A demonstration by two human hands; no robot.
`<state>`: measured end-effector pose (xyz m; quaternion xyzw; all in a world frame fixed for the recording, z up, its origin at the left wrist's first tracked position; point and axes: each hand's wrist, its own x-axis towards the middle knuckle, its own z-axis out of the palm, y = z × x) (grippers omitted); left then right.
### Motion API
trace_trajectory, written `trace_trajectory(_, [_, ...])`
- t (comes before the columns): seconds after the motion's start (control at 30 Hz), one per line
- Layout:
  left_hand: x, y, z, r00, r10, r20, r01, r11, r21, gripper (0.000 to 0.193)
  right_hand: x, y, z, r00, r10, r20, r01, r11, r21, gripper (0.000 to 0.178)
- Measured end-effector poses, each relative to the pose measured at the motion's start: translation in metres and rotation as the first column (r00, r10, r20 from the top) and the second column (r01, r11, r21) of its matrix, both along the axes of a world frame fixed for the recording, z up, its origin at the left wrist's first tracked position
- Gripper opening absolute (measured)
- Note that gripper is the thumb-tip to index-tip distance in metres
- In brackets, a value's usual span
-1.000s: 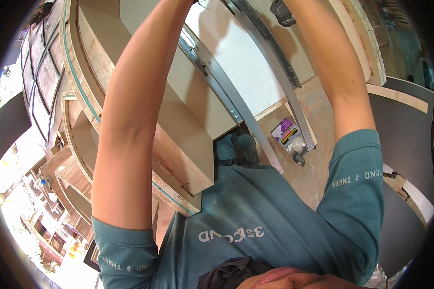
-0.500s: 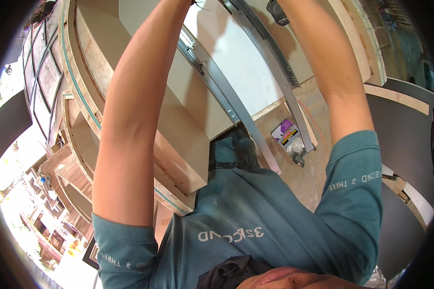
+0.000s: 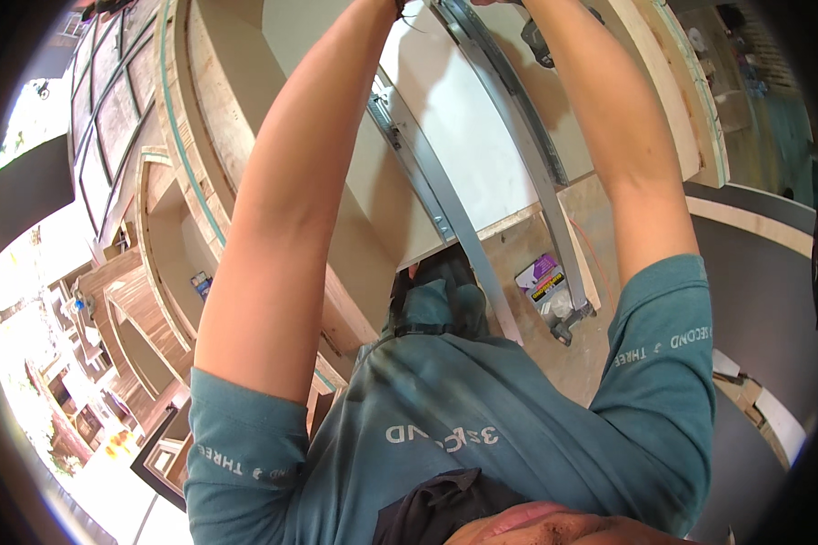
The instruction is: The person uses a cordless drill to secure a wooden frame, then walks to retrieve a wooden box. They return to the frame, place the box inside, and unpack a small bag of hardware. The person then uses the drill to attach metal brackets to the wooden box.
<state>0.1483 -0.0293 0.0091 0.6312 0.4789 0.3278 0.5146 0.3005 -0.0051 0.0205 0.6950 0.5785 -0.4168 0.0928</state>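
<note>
Both my arms reach up past the top edge of the view. My left hand is cut off there; only the wrist with a thin dark cord shows. A sliver of my right hand (image 3: 496, 2) is visible at the top edge, its fingers too cropped to read. Beside the right forearm, partly hidden by it, is a black tool part (image 3: 538, 43); I cannot tell whether the hand holds it. Between my arms run two long metal rails, a left rail (image 3: 445, 204) and a right rail (image 3: 511, 104), resembling drawer slides, inside a cabinet with a pale panel (image 3: 483, 136).
A plywood cabinet side (image 3: 211, 100) rises at the left, and another wooden edge (image 3: 691, 82) stands at the right. On the floor lie a purple and black package (image 3: 543, 275) and a dark tool-like object (image 3: 568, 325). Dark panels (image 3: 745, 263) lean at far right.
The view has shifted slightly, so the cabinet and rails sit further right. My left forearm appears further right, and a bit of my right hand has come into view.
</note>
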Motion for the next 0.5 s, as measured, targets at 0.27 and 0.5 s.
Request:
trace_trajectory(0.27, [-0.064,0.029,0.006,0.786,0.085,-0.612,0.146,0.937,0.318,0.078,-0.035,-0.024,0.009,0.997,0.014,-0.074,0.001,0.979,0.202,0.008])
trace_trajectory(0.5, [-0.152,-0.121,0.207,0.742,0.056,-0.668,0.233,0.913,0.336,0.073,-0.021,-0.025,0.03,0.993,0.103,-0.054,-0.089,0.972,0.218,0.008])
